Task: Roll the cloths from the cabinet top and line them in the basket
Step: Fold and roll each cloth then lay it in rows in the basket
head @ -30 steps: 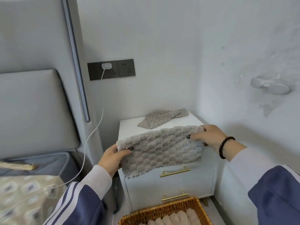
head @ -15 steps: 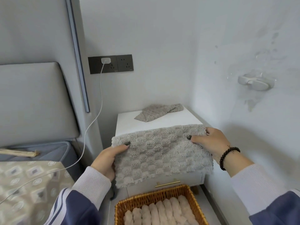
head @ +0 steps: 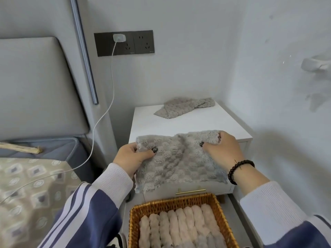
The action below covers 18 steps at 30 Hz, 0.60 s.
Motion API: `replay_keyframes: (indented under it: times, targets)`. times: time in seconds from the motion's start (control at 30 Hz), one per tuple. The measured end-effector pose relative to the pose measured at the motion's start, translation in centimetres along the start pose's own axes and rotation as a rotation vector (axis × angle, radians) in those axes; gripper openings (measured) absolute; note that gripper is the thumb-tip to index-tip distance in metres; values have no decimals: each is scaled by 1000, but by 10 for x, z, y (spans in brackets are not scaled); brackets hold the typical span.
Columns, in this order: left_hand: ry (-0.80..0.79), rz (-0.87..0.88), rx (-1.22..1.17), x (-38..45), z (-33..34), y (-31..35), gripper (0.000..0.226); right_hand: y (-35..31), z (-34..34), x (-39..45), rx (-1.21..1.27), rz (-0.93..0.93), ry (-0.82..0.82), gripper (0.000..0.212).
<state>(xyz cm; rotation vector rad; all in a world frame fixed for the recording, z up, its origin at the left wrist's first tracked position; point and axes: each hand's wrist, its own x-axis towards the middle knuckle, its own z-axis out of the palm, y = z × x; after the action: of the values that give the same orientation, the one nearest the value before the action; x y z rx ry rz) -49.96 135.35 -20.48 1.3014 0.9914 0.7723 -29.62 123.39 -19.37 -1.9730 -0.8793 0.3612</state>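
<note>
Both grips are clamped on the grey fluffy waffle-textured cloth (head: 179,160): left hand (head: 131,159) pinches its upper left corner w/ thumb on top, right hand (head: 223,149) bunches the upper right corner. The cloth hangs in front of the white cabinet top (head: 189,122), its top edge near the front edge, lower part draped over the drawer w/ the gold handle (head: 190,191).

A second grey cloth (head: 184,107) lies crumpled at the back of the cabinet top, not yet rolled. Below, the woven wicker basket (head: 179,203) holds a row of pale pink rolled cloths (head: 179,228).

Risk, I think: the cloth sags in the middle, so the roll can start crooked or loose and later open in the basket. A weak pinch can also let a corner slip.
</note>
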Motion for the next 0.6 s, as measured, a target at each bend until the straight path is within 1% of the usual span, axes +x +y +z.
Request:
replay_keyframes:
  times: [0.07, 0.13, 0.2, 0.33, 0.43, 0.47, 0.53, 0.6]
  targets:
    - [6, 13, -11, 4, 4, 1, 10, -11, 4, -1, 10, -64, 27, 43]
    - [13, 7, -38, 9, 8, 2, 7, -17, 10, -2, 26, -115, 61, 46]
    - [23, -8, -52, 12, 14, 2, 7, -19, 16, -3, 16, -128, 68, 44]
    - [19, -57, -81, 14, 26, 0, 16, -21, 23, -8, 19, -119, 55, 39]
    - [-18, -65, -91, 11, 30, -2, 31, -22, 27, -13, 65, -150, 50, 42]
    - [-28, -65, -91, 11, 30, -4, 33, -23, 28, -16, 74, -163, 41, 42]
    - [-36, -50, -69, 6, 32, -7, 22, -23, 31, -21, 60, -204, 7, 36]
    - [-16, -24, -3, 6, 30, -10, 21, -23, 28, -23, 22, -231, -6, 31]
